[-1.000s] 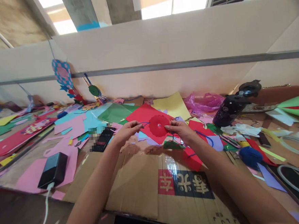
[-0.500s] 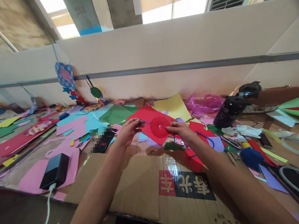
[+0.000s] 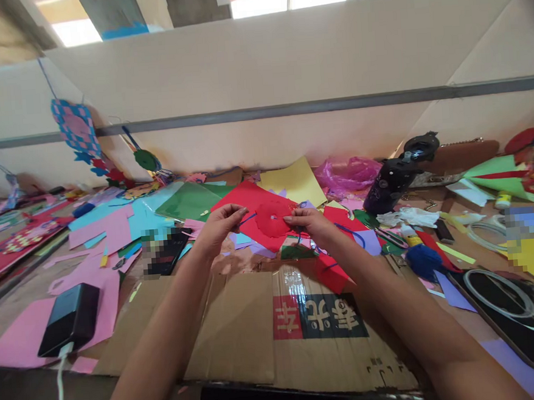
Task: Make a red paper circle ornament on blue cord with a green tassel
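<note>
My right hand (image 3: 313, 222) pinches the right edge of a red scalloped paper disc (image 3: 269, 226) with a small hole at its middle. Left of it, my left hand (image 3: 219, 226) has thumb and fingertips closed on a thin blue cord (image 3: 249, 218), which runs toward the disc's left side. Another length of dark blue cord hangs below my right hand. Both hands are raised above the table. Behind the disc lies a red paper sheet (image 3: 243, 195), close to it in colour, so the disc's outline is partly hard to make out.
Flattened cardboard (image 3: 239, 330) covers the near table. A power bank (image 3: 69, 320) with a white cable and a phone (image 3: 172, 252) lie left. Rightward are a dark bottle (image 3: 385, 185), blue yarn (image 3: 423, 262) and a tablet-like black object (image 3: 508, 317). Coloured paper scraps are scattered around.
The view has turned right and slightly down, so the surroundings sit further left and higher. Both hands keep their grips on the cord and the disc.
</note>
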A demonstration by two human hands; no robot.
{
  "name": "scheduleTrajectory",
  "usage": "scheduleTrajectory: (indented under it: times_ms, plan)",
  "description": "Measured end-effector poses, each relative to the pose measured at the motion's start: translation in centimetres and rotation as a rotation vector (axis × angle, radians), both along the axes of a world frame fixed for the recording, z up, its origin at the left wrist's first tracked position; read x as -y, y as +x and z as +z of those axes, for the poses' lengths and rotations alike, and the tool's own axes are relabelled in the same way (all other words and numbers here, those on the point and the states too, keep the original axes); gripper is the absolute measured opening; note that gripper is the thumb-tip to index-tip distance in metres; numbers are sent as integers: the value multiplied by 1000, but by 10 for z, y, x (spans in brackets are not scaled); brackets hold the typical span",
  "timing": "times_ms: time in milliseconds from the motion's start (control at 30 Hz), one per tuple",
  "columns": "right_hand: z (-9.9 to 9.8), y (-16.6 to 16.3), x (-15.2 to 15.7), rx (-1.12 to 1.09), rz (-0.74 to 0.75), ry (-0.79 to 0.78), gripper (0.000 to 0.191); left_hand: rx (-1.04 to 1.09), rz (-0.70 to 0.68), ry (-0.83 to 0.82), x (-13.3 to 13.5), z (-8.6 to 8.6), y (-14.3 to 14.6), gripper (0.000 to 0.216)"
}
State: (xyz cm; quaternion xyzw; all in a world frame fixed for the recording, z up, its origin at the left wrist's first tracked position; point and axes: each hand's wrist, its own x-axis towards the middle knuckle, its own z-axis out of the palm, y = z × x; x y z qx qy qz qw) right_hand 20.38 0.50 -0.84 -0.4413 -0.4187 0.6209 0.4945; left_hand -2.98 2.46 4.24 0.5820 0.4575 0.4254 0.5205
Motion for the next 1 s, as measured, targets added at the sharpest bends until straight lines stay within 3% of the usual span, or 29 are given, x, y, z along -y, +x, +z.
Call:
scheduleTrajectory:
  times_ms: [300, 800, 1000]
  plan:
    - [3, 3, -1, -17, -12, -2, 43, -283, -60, 173, -2, 1, -2, 41]
    - [-3, 5, -5, -22, 1, 7, 43, -226, -40, 242, -2, -7, 7, 37]
    - [-3, 5, -4, -42, 4, 3, 41, -93, 42, 164, -4, -5, 6, 35]
